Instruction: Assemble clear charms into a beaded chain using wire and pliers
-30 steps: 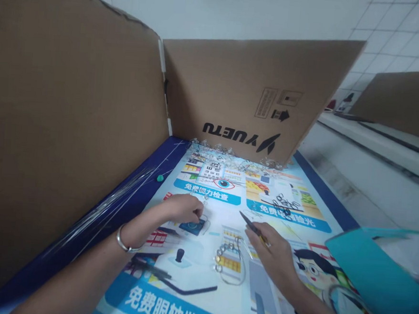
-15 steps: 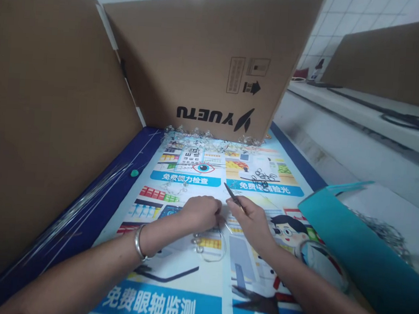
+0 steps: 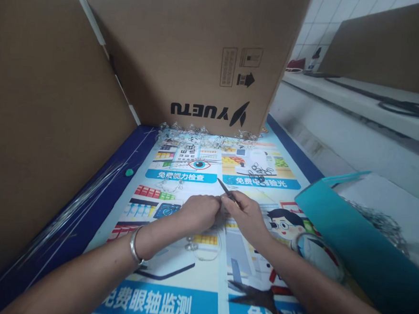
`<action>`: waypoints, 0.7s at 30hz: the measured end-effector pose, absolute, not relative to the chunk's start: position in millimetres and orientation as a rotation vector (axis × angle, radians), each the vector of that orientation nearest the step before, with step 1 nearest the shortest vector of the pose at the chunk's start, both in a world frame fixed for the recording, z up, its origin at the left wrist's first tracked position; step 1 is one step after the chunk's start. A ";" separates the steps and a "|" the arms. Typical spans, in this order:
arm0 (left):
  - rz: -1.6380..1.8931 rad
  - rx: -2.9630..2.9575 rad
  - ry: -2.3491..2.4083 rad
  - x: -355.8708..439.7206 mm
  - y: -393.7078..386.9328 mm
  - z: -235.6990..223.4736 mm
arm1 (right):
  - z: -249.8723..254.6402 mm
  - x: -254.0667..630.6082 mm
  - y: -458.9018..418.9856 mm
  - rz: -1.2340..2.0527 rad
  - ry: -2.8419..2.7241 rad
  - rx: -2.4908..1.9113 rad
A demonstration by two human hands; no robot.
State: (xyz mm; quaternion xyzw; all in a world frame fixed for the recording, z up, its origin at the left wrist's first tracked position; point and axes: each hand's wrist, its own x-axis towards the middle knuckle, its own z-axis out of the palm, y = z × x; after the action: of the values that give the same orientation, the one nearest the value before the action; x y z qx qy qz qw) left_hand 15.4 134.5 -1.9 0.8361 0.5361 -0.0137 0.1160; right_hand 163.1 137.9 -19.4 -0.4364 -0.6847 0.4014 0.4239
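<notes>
My left hand point(image 3: 198, 214) is curled into a pinch over the printed poster point(image 3: 171, 288), holding something small that I cannot make out. My right hand point(image 3: 245, 216) touches it from the right and grips a thin dark tool point(image 3: 225, 191), its tip pointing up and to the left. Just below the two hands lies a thin wire loop with clear beads point(image 3: 203, 246). A metal bangle point(image 3: 134, 247) sits on my left wrist.
Cardboard walls stand at the left point(image 3: 43, 116) and at the back point(image 3: 202, 56). Clear beads point(image 3: 200, 133) lie along the back wall, small dark rings point(image 3: 260, 172) beyond my hands, thin wires point(image 3: 80, 205) at the left. A teal box point(image 3: 350, 243) sits at the right.
My hands have come together; the left hand moved right from the poster to meet the right hand, which kept hold of the dark tool. The view shifted closer and lower.
</notes>
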 end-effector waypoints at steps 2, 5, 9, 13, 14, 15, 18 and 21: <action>-0.053 2.449 1.558 13.4 136.2 1.7 | -19.2 163.9 138.4 1.003 -1.696 -1.096; 0.023 2.450 1.491 9.4 140.1 4.8 | -18.1 164.8 139.2 0.993 -1.684 -1.112; 0.151 2.447 1.390 5.2 143.6 8.4 | -15.7 164.7 139.4 0.969 -1.697 -1.136; 0.312 2.348 1.331 0.5 140.0 17.8 | -13.2 164.6 138.6 0.928 -1.719 -1.168; 0.373 2.309 1.318 -2.0 138.2 21.0 | -13.1 164.7 138.5 0.913 -1.730 -1.181; 0.436 2.264 1.311 -5.2 136.1 24.2 | -13.5 164.9 138.4 0.892 -1.744 -1.191; 0.584 2.066 1.318 -19.2 128.9 31.3 | -17.9 165.7 139.2 0.763 -1.832 -1.165; 0.659 1.789 1.275 -35.1 120.8 31.8 | -24.9 166.6 141.0 0.510 -1.968 -1.050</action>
State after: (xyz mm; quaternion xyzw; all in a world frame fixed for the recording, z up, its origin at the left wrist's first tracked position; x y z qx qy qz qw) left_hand -35.1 120.8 31.8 0.7108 0.5068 0.2619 0.4115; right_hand 166.6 141.0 -24.9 -0.4176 -0.7829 0.2031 0.4141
